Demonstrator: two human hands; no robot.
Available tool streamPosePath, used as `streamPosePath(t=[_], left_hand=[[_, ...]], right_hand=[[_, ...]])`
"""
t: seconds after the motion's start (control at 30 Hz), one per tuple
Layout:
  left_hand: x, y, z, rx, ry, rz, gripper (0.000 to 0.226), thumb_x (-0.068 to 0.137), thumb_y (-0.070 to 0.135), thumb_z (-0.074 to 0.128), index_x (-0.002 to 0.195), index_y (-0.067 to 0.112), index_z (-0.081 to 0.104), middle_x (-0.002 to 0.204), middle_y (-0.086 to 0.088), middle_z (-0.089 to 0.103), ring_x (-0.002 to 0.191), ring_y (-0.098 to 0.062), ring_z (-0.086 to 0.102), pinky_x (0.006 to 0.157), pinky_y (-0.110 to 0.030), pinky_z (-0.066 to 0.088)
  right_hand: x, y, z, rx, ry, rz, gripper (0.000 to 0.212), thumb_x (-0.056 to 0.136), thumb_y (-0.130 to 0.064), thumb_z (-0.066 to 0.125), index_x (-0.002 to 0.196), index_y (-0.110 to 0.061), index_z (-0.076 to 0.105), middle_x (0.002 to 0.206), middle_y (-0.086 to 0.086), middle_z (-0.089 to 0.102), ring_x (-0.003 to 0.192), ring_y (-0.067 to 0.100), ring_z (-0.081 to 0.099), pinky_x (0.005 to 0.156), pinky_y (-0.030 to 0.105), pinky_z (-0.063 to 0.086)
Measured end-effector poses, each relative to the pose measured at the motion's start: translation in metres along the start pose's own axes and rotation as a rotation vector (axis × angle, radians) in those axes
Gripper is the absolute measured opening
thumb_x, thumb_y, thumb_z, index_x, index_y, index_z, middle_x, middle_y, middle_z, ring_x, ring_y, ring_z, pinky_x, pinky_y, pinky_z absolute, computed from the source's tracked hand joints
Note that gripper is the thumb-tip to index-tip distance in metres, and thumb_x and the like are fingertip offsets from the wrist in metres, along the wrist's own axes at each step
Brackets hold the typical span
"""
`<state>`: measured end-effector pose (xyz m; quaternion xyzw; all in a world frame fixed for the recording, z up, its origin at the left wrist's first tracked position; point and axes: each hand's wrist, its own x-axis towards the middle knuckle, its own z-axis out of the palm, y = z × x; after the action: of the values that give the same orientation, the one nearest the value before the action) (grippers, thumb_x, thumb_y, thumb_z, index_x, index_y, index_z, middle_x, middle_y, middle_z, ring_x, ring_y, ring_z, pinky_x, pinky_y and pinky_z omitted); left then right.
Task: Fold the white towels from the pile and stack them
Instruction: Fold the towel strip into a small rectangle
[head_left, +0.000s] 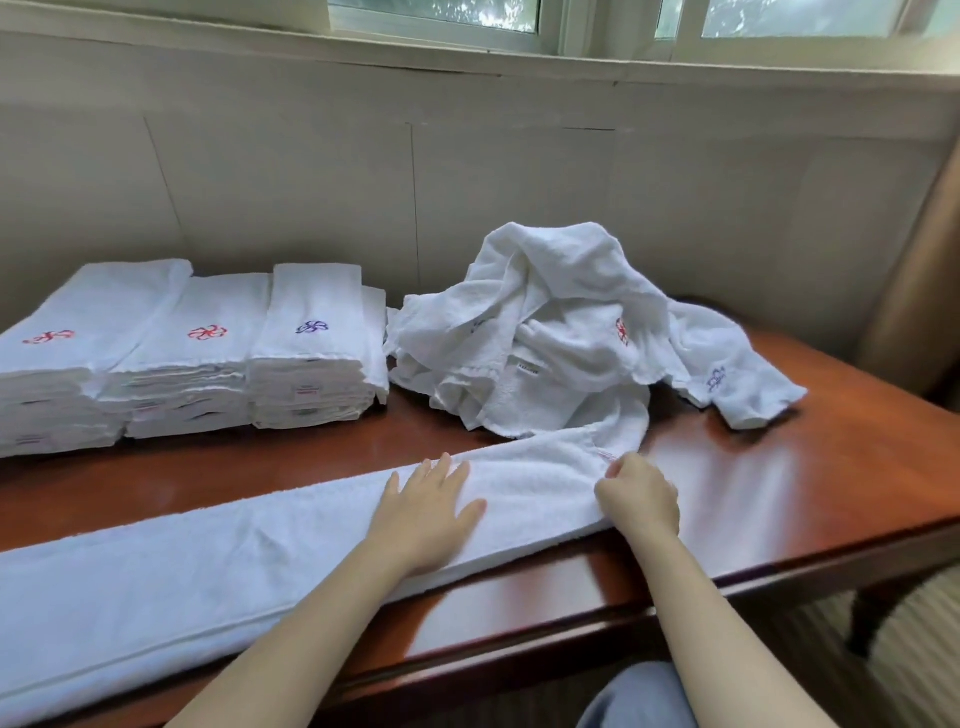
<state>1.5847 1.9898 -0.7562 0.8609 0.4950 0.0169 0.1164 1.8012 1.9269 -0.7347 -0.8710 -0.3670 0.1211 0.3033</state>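
Observation:
A long white towel (218, 571), folded lengthwise into a strip, lies along the front of the brown table (779, 493). My left hand (431, 514) presses flat on it with spread fingers. My right hand (641, 493) pinches the strip's right end with curled fingers. Behind that end sits the loose pile of white towels (561, 332), with red and blue emblems showing. At the back left stand three stacks of folded white towels (197, 353), side by side, each topped with a red or blue emblem.
A pale wall (467, 182) under a window runs just behind the table. The table's front edge crosses below my forearms. A chair or striped cushion (914, 639) shows at the lower right.

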Motion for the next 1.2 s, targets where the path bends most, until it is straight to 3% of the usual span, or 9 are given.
streamPosePath(t=[0.1,0.2,0.3,0.4,0.5,0.63,0.8,1.07,1.2], left_hand=[[-0.003,-0.002,0.001,0.013,-0.018,0.012,0.067,0.096,0.059,0.019,0.153,0.028,0.002,0.161,0.003,-0.007,0.148,-0.014,-0.006,0.118,-0.044,-0.004],[-0.008,-0.008,-0.001,0.028,-0.028,0.024,0.070,0.095,0.062,0.019,0.153,0.029,0.000,0.161,0.003,-0.008,0.148,-0.013,-0.007,0.118,-0.042,-0.005],[-0.015,-0.015,-0.002,0.031,-0.035,0.016,0.071,0.094,0.065,0.020,0.153,0.031,-0.001,0.160,0.005,-0.009,0.148,-0.013,-0.007,0.118,-0.043,-0.005],[-0.024,-0.024,-0.004,0.037,-0.032,-0.010,0.071,0.093,0.066,0.019,0.153,0.033,-0.001,0.160,0.006,-0.009,0.148,-0.013,-0.007,0.118,-0.043,-0.005],[-0.033,-0.038,-0.008,0.034,-0.038,-0.048,0.068,0.094,0.064,0.017,0.152,0.035,-0.001,0.160,0.005,-0.009,0.148,-0.013,-0.006,0.118,-0.042,-0.005],[-0.047,-0.065,-0.017,0.023,-0.031,-0.118,0.061,0.097,0.060,0.016,0.152,0.037,0.002,0.160,0.006,-0.007,0.147,-0.011,-0.005,0.119,-0.041,-0.003],[-0.067,-0.101,-0.027,0.022,0.024,-0.201,0.056,0.099,0.055,0.017,0.152,0.036,0.011,0.161,0.003,0.001,0.148,-0.013,0.001,0.119,-0.038,0.002],[-0.114,-0.179,-0.047,-0.031,0.043,-0.568,0.061,0.098,0.057,0.019,0.152,0.029,0.015,0.161,-0.006,0.006,0.148,-0.021,0.005,0.118,-0.047,0.004],[-0.168,-0.237,-0.056,-0.124,0.160,-0.837,0.063,0.098,0.055,0.023,0.152,0.024,0.018,0.161,-0.006,0.007,0.148,-0.021,0.006,0.116,-0.048,0.005]], right_hand=[[-0.004,-0.002,0.002,-0.364,0.103,-0.058,0.033,0.081,-0.008,0.049,0.114,-0.012,0.052,0.120,0.014,0.050,0.109,0.035,0.044,0.092,0.035,0.036],[-0.004,-0.016,0.006,-0.505,0.270,-0.324,0.033,0.079,-0.007,0.053,0.112,-0.012,0.056,0.122,0.011,0.049,0.111,0.032,0.043,0.089,0.036,0.035],[-0.003,-0.027,0.027,-0.448,0.001,-0.652,0.037,0.096,-0.025,0.043,0.132,-0.016,0.049,0.140,0.008,0.043,0.131,0.025,0.036,0.104,0.037,0.028],[0.002,-0.028,0.044,-0.464,-0.315,-0.632,0.047,0.100,-0.045,0.025,0.145,-0.030,0.029,0.158,-0.002,0.017,0.144,0.019,0.014,0.115,0.046,0.009],[0.015,-0.023,0.042,-0.447,-0.324,-0.542,0.050,0.100,-0.050,0.018,0.148,-0.037,0.021,0.160,-0.008,0.005,0.147,0.016,0.004,0.116,0.050,0.000],[0.019,-0.023,0.040,-0.423,-0.335,-0.515,0.050,0.100,-0.050,0.017,0.148,-0.038,0.020,0.160,-0.008,0.005,0.147,0.014,0.003,0.115,0.049,-0.002],[0.001,-0.036,0.045,-0.596,-0.170,-0.491,0.051,0.100,-0.047,0.021,0.145,-0.024,0.031,0.156,0.005,0.023,0.143,0.026,0.020,0.116,0.052,0.011],[-0.125,-0.145,0.116,-0.552,-0.427,-1.082,0.052,0.101,-0.049,0.020,0.148,-0.028,0.024,0.159,0.002,0.014,0.146,0.023,0.011,0.117,0.045,0.010],[-0.160,-0.168,0.141,-0.462,-0.539,-1.204,0.051,0.100,-0.049,0.021,0.147,-0.030,0.024,0.157,0.001,0.017,0.145,0.023,0.013,0.114,0.043,0.013]])
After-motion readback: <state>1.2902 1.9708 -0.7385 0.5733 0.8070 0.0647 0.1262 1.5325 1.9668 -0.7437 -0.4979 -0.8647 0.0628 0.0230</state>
